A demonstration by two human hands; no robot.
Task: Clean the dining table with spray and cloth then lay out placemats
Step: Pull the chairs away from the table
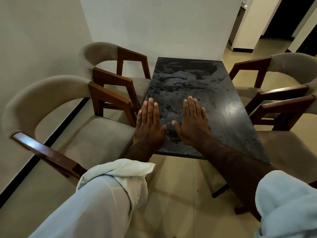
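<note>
The left hand (pixel 149 124) and right hand (pixel 192 122) are flat, fingers (pixel 151 107) straight, holding nothing, side by side over the dark stone worktop (pixel 188 78), whose long axis runs ahead of them.

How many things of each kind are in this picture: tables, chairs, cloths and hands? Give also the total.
Dark stone-patterned rectangular table: 1
Beige padded chairs with brown wooden frames: 4
Crumpled white cloth: 1
Bare hands, left hand and right hand: 2
Total: 8
</note>
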